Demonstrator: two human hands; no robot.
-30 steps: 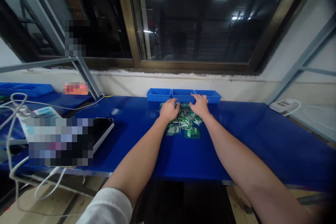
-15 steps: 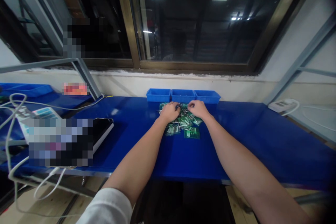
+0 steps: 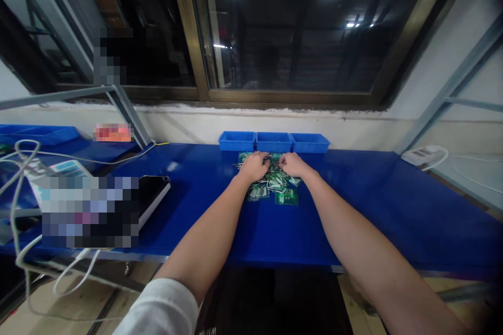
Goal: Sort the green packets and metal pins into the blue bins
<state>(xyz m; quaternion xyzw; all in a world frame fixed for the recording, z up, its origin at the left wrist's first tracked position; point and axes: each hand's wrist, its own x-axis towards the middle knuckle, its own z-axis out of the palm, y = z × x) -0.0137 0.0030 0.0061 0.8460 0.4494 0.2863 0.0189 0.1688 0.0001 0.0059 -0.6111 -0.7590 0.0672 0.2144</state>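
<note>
A pile of small green-tinted clear packets and loose thin metal pieces [image 3: 277,180] lies on the blue table [image 3: 275,235]. My left hand [image 3: 254,167] rests at the pile's left side, fingers curled together; a small dark bit shows by its fingertips. At the pile's right side my right hand [image 3: 294,165] has its fingers bent in a pinch, close to the metal pieces. What either hand holds is too small to make out. One green packet [image 3: 286,197] lies flat at the near edge of the pile, with pale strips inside it.
Three joined blue bins [image 3: 274,141] stand behind the pile against the wall. To the left are a tablet-like device [image 3: 155,188], partly blurred out, and white cables [image 3: 15,220]. A white power strip [image 3: 422,155] sits at the far right. Grey metal frames rise at both sides.
My right hand has moved slightly left and lower toward the pile, its fingers now nearer the metal pieces. The left hand has hardly moved.
</note>
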